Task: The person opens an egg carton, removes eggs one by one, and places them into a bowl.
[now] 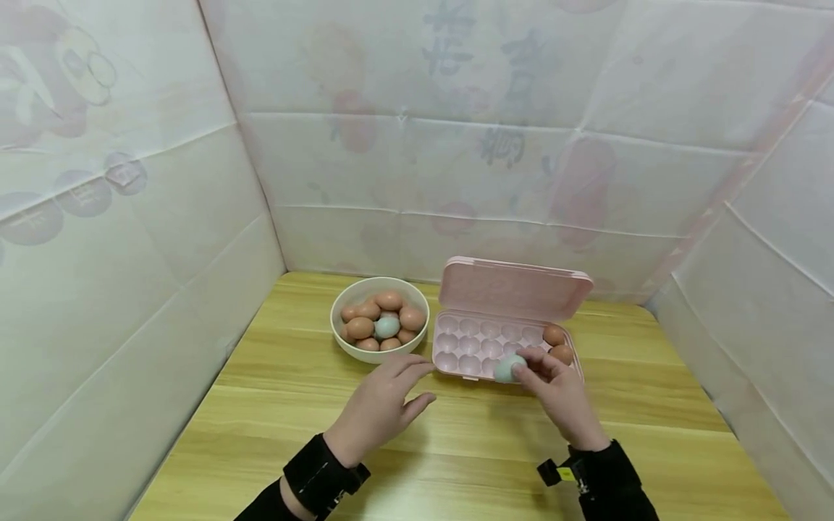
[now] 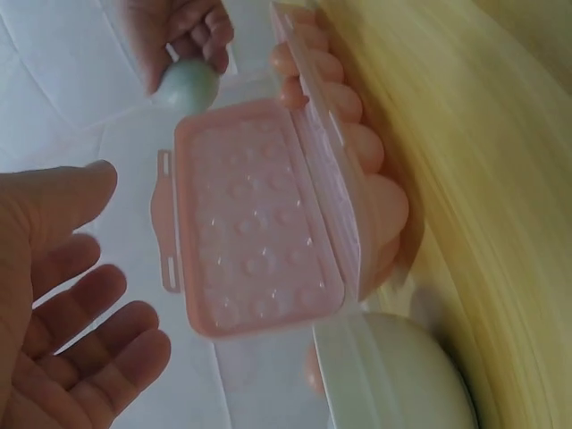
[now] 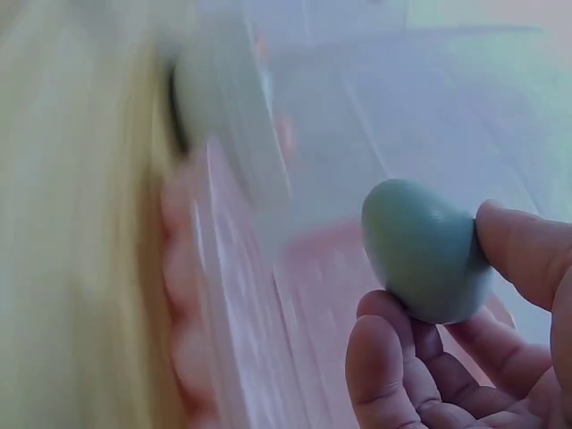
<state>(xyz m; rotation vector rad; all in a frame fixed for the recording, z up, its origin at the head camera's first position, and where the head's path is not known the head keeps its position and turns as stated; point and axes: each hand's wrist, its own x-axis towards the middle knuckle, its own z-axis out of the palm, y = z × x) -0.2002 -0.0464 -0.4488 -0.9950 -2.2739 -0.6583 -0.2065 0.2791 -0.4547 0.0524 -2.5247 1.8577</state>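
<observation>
A pale blue-green egg (image 1: 509, 368) is pinched between the thumb and fingers of my right hand (image 1: 562, 396), held above the front of a pink egg carton (image 1: 459, 374). The right wrist view shows the same egg (image 3: 424, 250) up close. The carton's lid (image 1: 515, 289) stands raised at the back. Two brown eggs (image 1: 554, 335) sit in cups at its right end; the other cups I can see hold none. My left hand (image 1: 384, 407), fingers extended and holding nothing, hovers in front of the bowl and the carton's left corner.
Left of the carton stands a cream bowl (image 1: 339, 340) heaped with brown eggs (image 1: 360, 328) and a blue-green egg (image 1: 387, 327). Both containers rest on a wood-grain table (image 1: 274, 405). Pale printed cloth walls (image 1: 404, 166) enclose its back and sides.
</observation>
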